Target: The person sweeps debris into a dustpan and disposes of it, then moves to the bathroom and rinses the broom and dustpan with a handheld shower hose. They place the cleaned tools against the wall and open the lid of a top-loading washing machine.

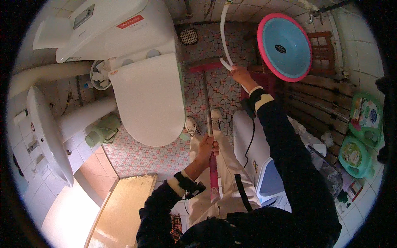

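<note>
My left hand [205, 149] is closed around the handle of a long floor brush [206, 93], just above its pink grip. The handle runs forward from in front of my legs to a wide pink-edged head on the tiles, beside the toilet. My right hand [242, 77], farther ahead, is wrapped around a white hose [223, 35] close to the right end of the brush head. From a fitting at the far wall the hose curves down into that hand, its end pointing toward the brush head. Whether water runs from it I cannot tell.
The white toilet [149, 99], lid down, stands left of the brush. A round floor drain [189, 36] lies ahead. To the right are a pink-rimmed blue basin [285, 47], wooden slats [314, 97] and green detergent jugs [356, 157]. A sink [49, 136] is far left.
</note>
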### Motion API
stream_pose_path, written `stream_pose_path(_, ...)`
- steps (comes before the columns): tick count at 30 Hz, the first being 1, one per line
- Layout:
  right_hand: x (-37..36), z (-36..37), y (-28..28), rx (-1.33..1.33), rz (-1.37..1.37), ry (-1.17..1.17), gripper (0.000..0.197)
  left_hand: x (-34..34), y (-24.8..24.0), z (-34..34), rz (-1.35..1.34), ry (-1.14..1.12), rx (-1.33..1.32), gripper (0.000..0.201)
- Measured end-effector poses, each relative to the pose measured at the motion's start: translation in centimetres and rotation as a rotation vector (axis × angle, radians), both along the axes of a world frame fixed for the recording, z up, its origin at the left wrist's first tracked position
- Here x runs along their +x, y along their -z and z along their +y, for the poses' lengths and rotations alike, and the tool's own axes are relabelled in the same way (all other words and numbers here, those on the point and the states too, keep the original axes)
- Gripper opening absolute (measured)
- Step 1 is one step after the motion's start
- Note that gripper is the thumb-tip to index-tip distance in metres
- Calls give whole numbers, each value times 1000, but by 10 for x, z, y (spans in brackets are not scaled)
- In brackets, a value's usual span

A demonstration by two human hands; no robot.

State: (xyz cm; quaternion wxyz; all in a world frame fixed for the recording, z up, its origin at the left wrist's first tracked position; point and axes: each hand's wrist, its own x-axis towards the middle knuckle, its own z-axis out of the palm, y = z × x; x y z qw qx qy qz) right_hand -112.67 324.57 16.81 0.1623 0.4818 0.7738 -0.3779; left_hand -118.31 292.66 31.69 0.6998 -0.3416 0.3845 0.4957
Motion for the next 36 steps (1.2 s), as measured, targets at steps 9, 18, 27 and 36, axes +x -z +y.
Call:
stream_pose_path(9,-6,3,-9,80,-75,58,33,11,1,-4,129,96,-46,14)
stream_pose_path(18,1,11,4,180,-61,-45,32,2,8,-12,0,27,-52,14)
stream_pose_path(27,-5,12,8,201,-97,-34,31,1,-8,-5,138,107,-59,10)
stream_pose_path(36,-10,16,5,80,-150,42,29,-3,-15,-4,135,126,-82,10)
